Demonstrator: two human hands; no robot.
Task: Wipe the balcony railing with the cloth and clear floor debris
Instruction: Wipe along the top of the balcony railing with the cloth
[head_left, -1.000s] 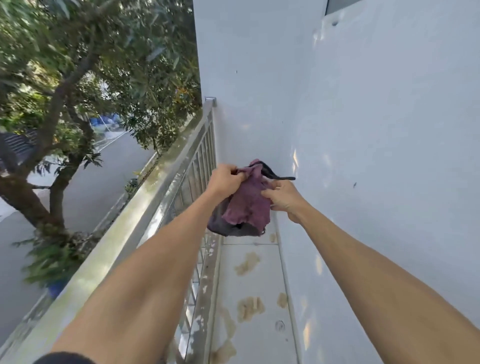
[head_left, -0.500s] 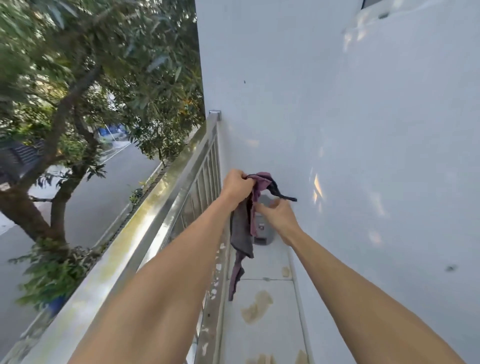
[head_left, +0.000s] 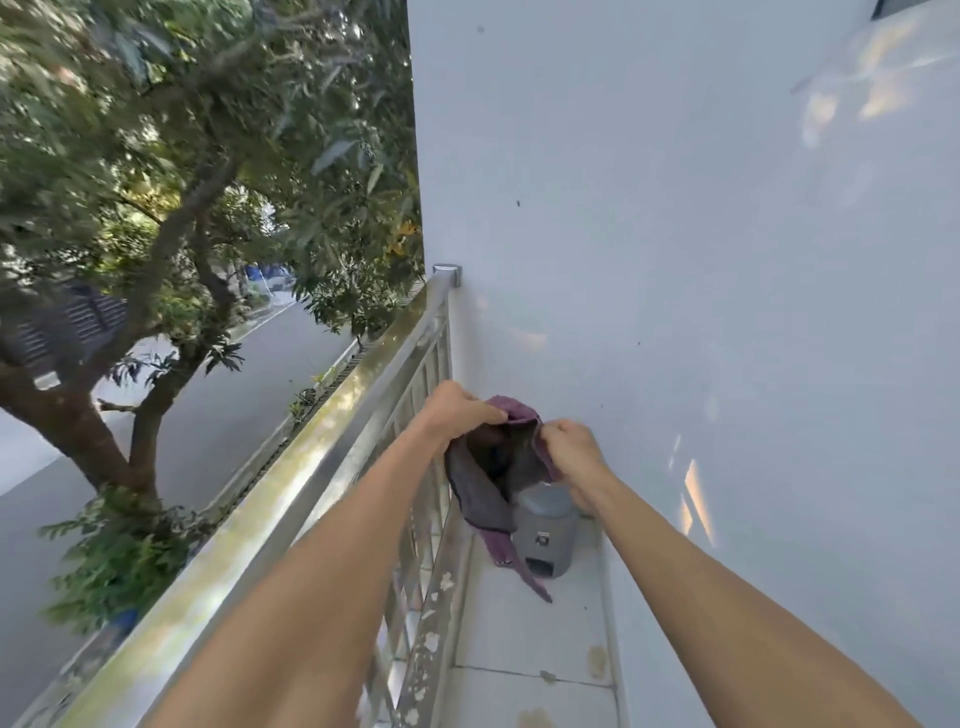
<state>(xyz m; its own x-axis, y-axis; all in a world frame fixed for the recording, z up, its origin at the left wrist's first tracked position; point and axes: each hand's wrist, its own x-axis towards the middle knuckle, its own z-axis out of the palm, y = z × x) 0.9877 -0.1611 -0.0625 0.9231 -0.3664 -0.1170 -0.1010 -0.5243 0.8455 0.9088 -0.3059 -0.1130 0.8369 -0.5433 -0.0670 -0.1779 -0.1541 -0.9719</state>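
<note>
Pinching the purple cloth (head_left: 511, 457) between my left hand (head_left: 457, 413) and right hand (head_left: 571, 452), I hold it spread in the air beside the railing (head_left: 322, 431) — above a grey container (head_left: 545, 530). A loose pinch could drop it — through the bars, I judge.

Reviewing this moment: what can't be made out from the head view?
- Grey container: its top is hidden behind the cloth and the right hand.
- Right hand's palm: turned away from the camera.
- Railing: near end cut off by the bottom edge.
- Tree: blurred.
</note>
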